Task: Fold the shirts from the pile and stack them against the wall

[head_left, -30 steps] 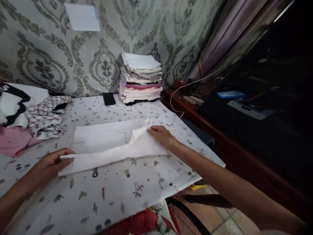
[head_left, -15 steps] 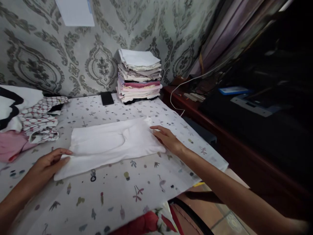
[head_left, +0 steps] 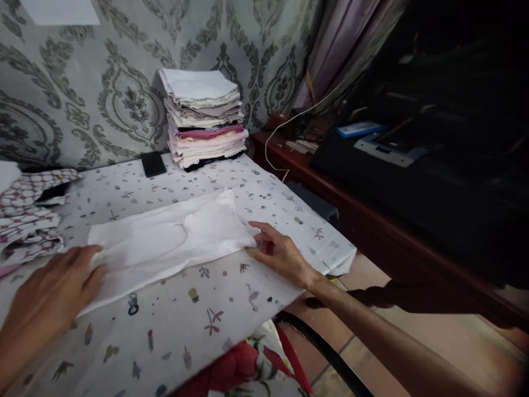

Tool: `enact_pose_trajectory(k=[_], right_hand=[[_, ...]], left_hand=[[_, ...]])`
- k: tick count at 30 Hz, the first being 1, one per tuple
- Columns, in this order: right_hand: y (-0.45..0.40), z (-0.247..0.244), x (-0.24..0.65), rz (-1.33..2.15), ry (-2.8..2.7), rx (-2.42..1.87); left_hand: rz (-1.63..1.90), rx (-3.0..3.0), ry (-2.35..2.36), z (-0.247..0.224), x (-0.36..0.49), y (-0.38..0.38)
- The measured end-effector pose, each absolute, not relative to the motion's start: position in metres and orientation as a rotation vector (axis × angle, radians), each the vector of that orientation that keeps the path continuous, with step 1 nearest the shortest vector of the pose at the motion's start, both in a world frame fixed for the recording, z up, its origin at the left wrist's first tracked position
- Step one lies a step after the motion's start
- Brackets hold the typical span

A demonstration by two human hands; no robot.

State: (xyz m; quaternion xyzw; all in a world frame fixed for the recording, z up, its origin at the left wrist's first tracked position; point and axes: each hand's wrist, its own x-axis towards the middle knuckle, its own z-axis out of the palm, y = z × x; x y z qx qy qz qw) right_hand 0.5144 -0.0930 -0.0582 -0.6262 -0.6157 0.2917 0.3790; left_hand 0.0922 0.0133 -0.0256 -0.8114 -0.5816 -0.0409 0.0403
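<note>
At the bottom edge, a bunched red fabric with a white-and-green floral print (head_left: 237, 366) hangs beside a curved black bar (head_left: 330, 353), above a tiled brown floor (head_left: 388, 336). Over them reaches the near edge of the counter (head_left: 173, 336), spread with a white cloth cover printed with small plants, birds and fruit.

The left hand (head_left: 53, 295), blurred, lies with its fingertips at the left end of a flat, folded white fabric garment (head_left: 161, 240); whether it grips the material or only presses on it, I cannot tell. The right hand (head_left: 285, 256) is at the opposite end, its fingers loosely curved, thumb and forefinger parted around the near right corner. Between the two hands the garment lies lengthwise across the middle of the counter, with a curved crease near its centre.

To the left, beyond the left hand, is a crumpled white garment with a reddish ring pattern (head_left: 31, 215). Farther back, a flat black rectangular object (head_left: 152, 164) lies just beside a tall stack of folded white, grey and pink clothes (head_left: 204, 121). To the right stands dark red wooden furniture (head_left: 355, 212). Behind the stack rises grey damask-patterned wallpaper (head_left: 132, 105).
</note>
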Motion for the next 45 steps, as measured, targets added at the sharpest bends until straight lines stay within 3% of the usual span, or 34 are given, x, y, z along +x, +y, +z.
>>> enact_pose_trajectory(k=[5,12,23,32,39,45], right_hand=[[-0.095,-0.071,0.515,0.670,-1.600,-1.594],[-0.094,-0.064,0.516,0.693,-1.610,-1.576],[-0.090,-0.063,0.519,0.794,-1.583,-1.568],[-0.091,-0.062,0.519,0.796,-1.575,-1.575],[-0.093,-0.062,0.518,0.820,-1.516,-1.574],[-0.095,-0.049,0.517,0.499,-1.522,-1.581]], left_hand=[[-0.220,-2.884,-1.511,-0.003,0.204,0.027],[-0.145,-2.885,-1.612,-0.027,0.285,0.077],[-0.412,-2.924,-1.580,-0.044,0.286,0.086],[-0.304,-2.907,-1.475,-0.043,0.283,0.088],[-0.414,-3.120,-1.449,-0.034,0.275,0.090],[-0.406,-3.303,-1.657,-0.001,0.191,0.099]])
